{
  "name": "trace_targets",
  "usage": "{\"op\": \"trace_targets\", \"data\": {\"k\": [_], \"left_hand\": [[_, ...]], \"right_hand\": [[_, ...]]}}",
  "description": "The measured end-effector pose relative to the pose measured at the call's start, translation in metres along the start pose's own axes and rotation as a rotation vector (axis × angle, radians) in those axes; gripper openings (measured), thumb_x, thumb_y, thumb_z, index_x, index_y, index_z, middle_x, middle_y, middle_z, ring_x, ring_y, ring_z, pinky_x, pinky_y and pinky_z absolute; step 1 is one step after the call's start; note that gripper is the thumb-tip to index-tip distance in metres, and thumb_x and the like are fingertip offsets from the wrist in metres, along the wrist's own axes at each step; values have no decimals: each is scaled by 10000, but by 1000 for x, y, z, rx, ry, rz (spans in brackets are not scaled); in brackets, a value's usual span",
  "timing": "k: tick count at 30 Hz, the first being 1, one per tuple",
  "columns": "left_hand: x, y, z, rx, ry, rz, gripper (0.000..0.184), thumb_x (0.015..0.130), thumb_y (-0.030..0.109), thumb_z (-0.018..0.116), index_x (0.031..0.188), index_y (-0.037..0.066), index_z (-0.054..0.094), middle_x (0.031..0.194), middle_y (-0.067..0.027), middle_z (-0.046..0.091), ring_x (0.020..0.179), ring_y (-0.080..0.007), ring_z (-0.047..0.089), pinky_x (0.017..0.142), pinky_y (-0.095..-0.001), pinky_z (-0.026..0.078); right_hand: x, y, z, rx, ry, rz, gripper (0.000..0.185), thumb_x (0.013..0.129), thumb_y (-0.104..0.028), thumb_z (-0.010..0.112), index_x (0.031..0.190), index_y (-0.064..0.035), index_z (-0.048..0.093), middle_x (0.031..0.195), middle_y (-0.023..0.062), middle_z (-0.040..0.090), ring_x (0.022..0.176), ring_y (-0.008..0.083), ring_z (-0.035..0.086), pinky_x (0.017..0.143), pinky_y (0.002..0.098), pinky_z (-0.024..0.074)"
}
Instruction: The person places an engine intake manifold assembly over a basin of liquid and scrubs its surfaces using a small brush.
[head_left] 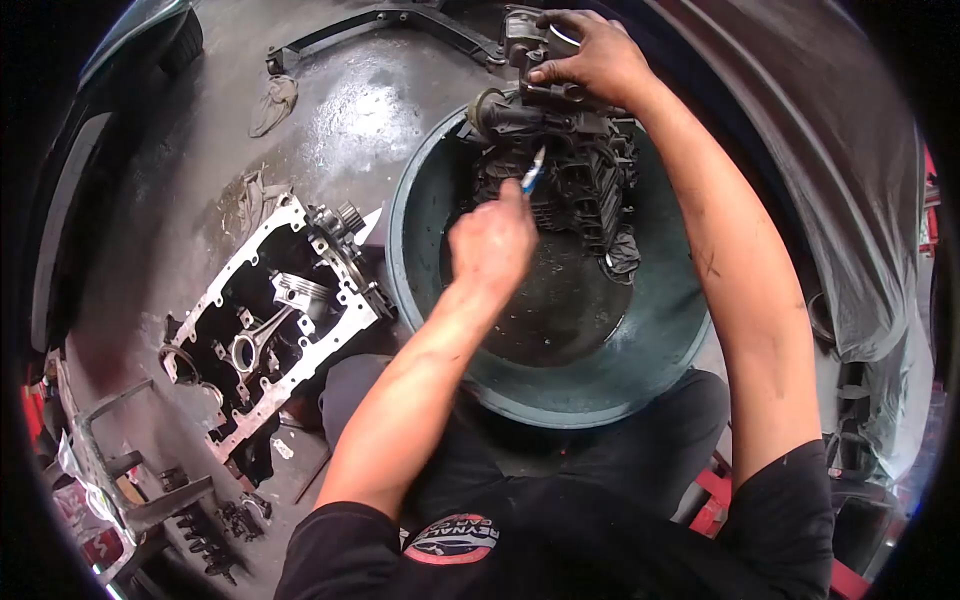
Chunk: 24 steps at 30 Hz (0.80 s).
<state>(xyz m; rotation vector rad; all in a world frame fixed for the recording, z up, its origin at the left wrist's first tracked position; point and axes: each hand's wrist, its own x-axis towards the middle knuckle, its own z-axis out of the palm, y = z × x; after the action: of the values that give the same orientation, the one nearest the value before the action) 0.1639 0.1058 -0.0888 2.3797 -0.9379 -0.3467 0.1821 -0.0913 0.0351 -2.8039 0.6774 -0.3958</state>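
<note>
My left hand point(492, 242) is closed around a slim blue-and-white brush point(534, 172), its pale tip close to a dirty black intake manifold point(590, 185). This ribbed part leans inside a round green-grey tub point(410, 270), its upper end rising past the far rim. Up there my right hand point(598, 62) grips the metal housing point(525, 35) with the round opening, thumb on the near side. Murky dark liquid point(545, 315) covers the tub's bottom. A dark wet rag or similar lump point(623, 255) lies at the manifold's lower end.
Left of the tub an engine block point(270, 400) lies on the floor, with a piston point(300, 293) and connecting rod on it. Rags point(274, 105) and a black metal frame point(390, 22) lie beyond. Grey sheeting point(830, 170) hangs at right; a metal rack point(130, 480) stands at lower left.
</note>
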Motion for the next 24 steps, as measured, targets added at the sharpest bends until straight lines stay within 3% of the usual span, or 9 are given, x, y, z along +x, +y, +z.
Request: {"op": "trace_targets", "data": {"k": [2,5,9,10,12,13,16,18,24], "left_hand": [[25,2,45,-324,219,148,154,979,185,499,992,43,557,738,-181,637,617,-329,638,535,-454,503],[30,4,7,-1441,-334,-270,173,1005,220,497,916,77,534,637,5,476,499,-100,421,447,-278,398],[-7,-6,-20,-1206,-377,-304,194,1005,222,499,897,62,527,630,-4,485,486,-113,432,433,-299,391],[-1,-10,-12,-1060,-305,-205,177,982,202,521,907,44,550,659,-77,576,504,-162,532,444,-329,424],[22,-25,32,-415,203,248,179,959,198,539,943,26,583,734,-190,648,594,-226,648,480,-382,475],[25,-16,17,-174,154,200,168,904,155,560,983,12,601,778,-230,666,658,-263,697,515,-420,520],[-1,3,7,260,130,239,231,876,153,548,1034,-6,603,729,-136,687,650,-225,707,526,-395,550],[-23,9,-17,307,136,186,228,854,131,560,1027,-8,610,706,-104,680,601,-212,696,503,-385,552],[2,3,8,-274,147,190,116,913,122,523,938,13,552,712,-229,641,702,-441,643,641,-541,505]], "right_hand": [[10,27,18,-82,117,-150,783,601,-480,864,1273,-163,614,1297,154,569,1210,330,522,1040,416,421],[9,37,22,-86,123,-212,760,594,-487,869,1251,-191,631,1293,141,588,1212,342,532,1048,406,412],[13,36,23,-47,138,-244,741,591,-449,882,1237,-179,637,1265,128,603,1213,337,535,1030,407,425],[12,35,25,-83,161,-230,740,589,-445,884,1232,-174,640,1260,131,605,1215,331,538,1026,405,429],[18,36,24,-60,108,-233,752,585,-445,886,1239,-169,637,1278,128,599,1230,322,532,1039,402,422],[18,34,23,15,77,-232,771,586,-450,884,1254,-163,626,1283,127,598,1231,325,530,1045,407,419],[11,32,21,-68,108,-230,768,599,-446,878,1262,-157,620,1279,130,598,1229,329,529,1042,410,420],[7,34,21,-105,102,-231,773,603,-457,874,1266,-153,616,1293,130,589,1233,329,524,1047,410,416],[15,33,22,-112,87,-192,791,593,-462,878,1274,-162,610,1309,119,578,1246,329,504,1054,412,407]]}}
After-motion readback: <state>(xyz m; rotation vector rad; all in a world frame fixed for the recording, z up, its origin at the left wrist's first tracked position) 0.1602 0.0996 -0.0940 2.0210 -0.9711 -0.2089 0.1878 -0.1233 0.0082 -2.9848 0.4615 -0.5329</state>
